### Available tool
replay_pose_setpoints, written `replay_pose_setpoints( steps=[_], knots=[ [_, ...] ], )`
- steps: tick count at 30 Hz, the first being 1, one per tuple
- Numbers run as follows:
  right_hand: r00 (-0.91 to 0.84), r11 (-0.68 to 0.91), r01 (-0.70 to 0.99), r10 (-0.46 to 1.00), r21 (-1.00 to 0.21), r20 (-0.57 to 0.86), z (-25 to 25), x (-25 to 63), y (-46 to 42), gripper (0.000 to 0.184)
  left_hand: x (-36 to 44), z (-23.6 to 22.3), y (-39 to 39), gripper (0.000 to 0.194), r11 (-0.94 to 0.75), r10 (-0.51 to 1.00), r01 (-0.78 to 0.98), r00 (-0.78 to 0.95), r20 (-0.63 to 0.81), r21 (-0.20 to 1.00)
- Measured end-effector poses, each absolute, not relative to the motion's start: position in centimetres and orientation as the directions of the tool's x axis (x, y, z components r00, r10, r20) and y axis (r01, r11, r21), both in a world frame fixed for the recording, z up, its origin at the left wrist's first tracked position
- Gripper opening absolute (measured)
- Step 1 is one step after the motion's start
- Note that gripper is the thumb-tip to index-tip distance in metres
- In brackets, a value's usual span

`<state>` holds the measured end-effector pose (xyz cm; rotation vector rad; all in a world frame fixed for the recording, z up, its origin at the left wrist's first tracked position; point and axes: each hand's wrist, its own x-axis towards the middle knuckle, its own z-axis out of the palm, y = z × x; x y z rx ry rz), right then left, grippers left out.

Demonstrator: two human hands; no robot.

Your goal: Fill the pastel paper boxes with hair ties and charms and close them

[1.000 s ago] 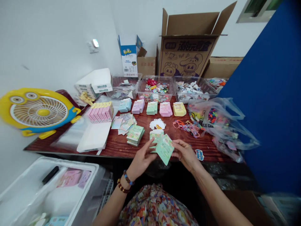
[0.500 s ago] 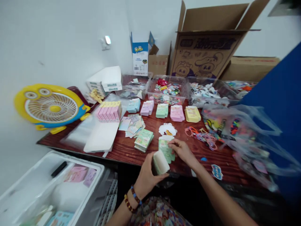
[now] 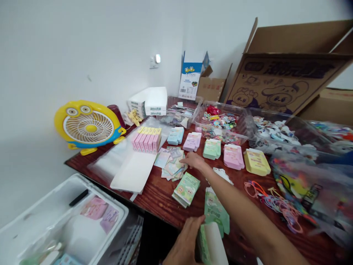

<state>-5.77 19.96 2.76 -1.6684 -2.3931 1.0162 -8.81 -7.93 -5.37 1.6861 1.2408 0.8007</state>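
My left hand (image 3: 185, 241) is at the table's near edge, its fingers wrapped round a small green and white paper box (image 3: 210, 243). A flat green card (image 3: 216, 210) lies just above it on the wooden table (image 3: 157, 197). My right hand (image 3: 193, 160) reaches forward across the table and rests on a loose pile of small pastel cards (image 3: 171, 165); its fingers look pressed down on the top cards. A stack of green cards (image 3: 186, 189) lies below that hand.
Pastel box stacks (image 3: 233, 155) line the middle, a row of pink boxes (image 3: 146, 140) sits left. Clear bins of stickers (image 3: 224, 122) and cardboard cartons (image 3: 286, 79) stand behind. A yellow fan (image 3: 87, 127), a white tub (image 3: 68, 224) and rubber bands (image 3: 273, 200) are nearby.
The view has swung left. My right hand left the green card near me and reached forward to the loose card pile. My left hand dropped lower with the box.
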Motion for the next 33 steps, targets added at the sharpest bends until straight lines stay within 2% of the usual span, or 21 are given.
replay_pose_setpoints(
  steps=[3, 7, 10, 15, 20, 25, 29, 31, 33],
  knots=[
    [-0.402, 0.159, 0.824, 0.841, -0.544, -0.363, 0.7, -6.6, 20.6, 0.029, -8.9, -6.0, -7.9, 0.107, -0.167, 0.949, 0.398, 0.312, 0.038, 0.902],
    [-0.401, 0.127, 0.781, 0.853, -0.611, -0.335, -0.8, -6.1, 20.6, 0.017, -9.0, -5.3, -7.9, 0.106, -0.165, 0.953, 0.385, 0.301, 0.045, 0.908],
    [-0.403, 0.126, 0.769, 0.856, -0.627, -0.323, -1.0, -5.7, 20.5, 0.016, -8.9, -4.9, -7.8, 0.106, -0.15, 0.955, 0.383, 0.296, 0.033, 0.911],
    [-0.41, 0.159, 0.788, 0.856, -0.594, -0.314, -0.6, -6.4, 20.2, 0.023, -8.7, -5.2, -7.7, 0.108, -0.141, 0.956, 0.395, 0.293, 0.021, 0.908],
    [-0.41, 0.205, 0.814, 0.866, -0.544, -0.286, 0.1, -7.2, 19.9, 0.02, -8.7, -4.9, -7.7, 0.104, -0.118, 0.958, 0.393, 0.287, 0.0, 0.912],
    [-0.417, 0.275, 0.842, 0.877, -0.463, -0.237, 1.3, -6.3, 19.0, 0.028, -8.7, -4.5, -7.7, 0.101, -0.117, 0.955, 0.41, 0.297, -0.011, 0.905],
    [-0.451, 0.376, 0.847, 0.882, -0.376, -0.134, 3.1, -7.1, 18.0, 0.027, -8.5, -4.1, -7.6, 0.098, -0.069, 0.961, 0.402, 0.273, -0.048, 0.913],
    [-0.596, 0.55, 0.783, 0.797, -0.291, -0.099, 3.8, -8.7, 17.7, 0.028, -8.4, -4.0, -7.6, 0.093, -0.042, 0.959, 0.401, 0.273, -0.076, 0.915],
    [-0.762, 0.735, 0.645, 0.638, -0.207, -0.108, 4.1, -10.8, 17.6, 0.03, -8.4, -3.9, -7.6, 0.085, -0.015, 0.956, 0.405, 0.272, -0.105, 0.914]
  ],
)
